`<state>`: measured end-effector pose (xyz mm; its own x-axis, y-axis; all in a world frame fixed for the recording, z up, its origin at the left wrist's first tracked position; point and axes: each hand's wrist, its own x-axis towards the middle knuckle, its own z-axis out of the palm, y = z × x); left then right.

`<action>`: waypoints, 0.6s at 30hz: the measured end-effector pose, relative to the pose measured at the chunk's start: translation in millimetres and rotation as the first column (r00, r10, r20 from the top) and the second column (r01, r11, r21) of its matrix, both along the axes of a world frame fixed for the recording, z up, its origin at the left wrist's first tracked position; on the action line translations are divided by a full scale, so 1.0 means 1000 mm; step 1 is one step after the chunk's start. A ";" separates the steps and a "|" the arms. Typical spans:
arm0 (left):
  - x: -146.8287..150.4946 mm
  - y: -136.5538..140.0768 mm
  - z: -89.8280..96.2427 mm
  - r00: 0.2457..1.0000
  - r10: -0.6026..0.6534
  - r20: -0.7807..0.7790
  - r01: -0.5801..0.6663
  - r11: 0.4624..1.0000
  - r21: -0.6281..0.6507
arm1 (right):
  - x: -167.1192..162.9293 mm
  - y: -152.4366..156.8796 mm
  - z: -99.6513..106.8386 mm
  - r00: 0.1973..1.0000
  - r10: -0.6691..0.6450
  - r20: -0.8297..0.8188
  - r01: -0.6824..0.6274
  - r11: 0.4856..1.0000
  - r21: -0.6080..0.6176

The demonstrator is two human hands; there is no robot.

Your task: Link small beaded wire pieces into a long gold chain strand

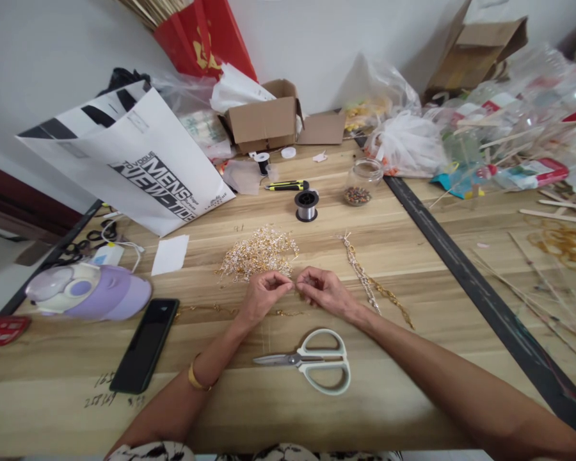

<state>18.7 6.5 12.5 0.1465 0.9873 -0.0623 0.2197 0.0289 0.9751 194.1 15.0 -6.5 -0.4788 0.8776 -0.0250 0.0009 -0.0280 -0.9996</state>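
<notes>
My left hand and my right hand meet fingertip to fingertip over the table, thumb and forefinger of each pinched together. What they pinch is too small to make out. A heap of gold and silvery beaded chain pieces lies just behind my left hand. Under my left wrist runs a thin gold beaded strand along the wood. Right of my right hand lie a silvery chain and a gold chain, joined at their top end. White-handled scissors rest nearer me, blades toward the left.
A spool of fine wire, a yellow-black utility knife and a jar of beads stand behind the heap. At left are a phone, a purple bottle and a white paper bag. Plastic bottles pile up at right.
</notes>
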 end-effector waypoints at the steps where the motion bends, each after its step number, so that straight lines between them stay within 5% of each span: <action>1: 0.000 0.000 0.000 1.000 0.003 -0.010 -0.003 1.000 0.013 | 0.000 0.000 0.000 1.000 -0.012 -0.003 0.012 1.000 -0.009; 9: 0.001 0.000 -0.002 0.965 -0.078 -0.249 0.132 0.969 0.208 | 0.002 0.003 0.001 0.999 -0.047 -0.019 0.045 0.997 -0.057; 13: 0.002 0.001 -0.002 0.874 -0.071 -0.481 0.264 0.900 0.347 | 0.003 0.003 -0.001 0.999 -0.026 -0.022 0.024 0.998 -0.054; 18: 0.003 0.000 0.000 0.717 -0.103 -0.689 0.445 0.829 0.340 | 0.002 0.003 0.000 0.999 -0.032 -0.031 0.030 0.998 -0.051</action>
<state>22.2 6.7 12.8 0.5110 0.8373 0.1946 0.6933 -0.5353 0.4825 196.3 18.3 -6.5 -0.4527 0.8900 -0.0545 -0.0327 -0.0777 -0.9964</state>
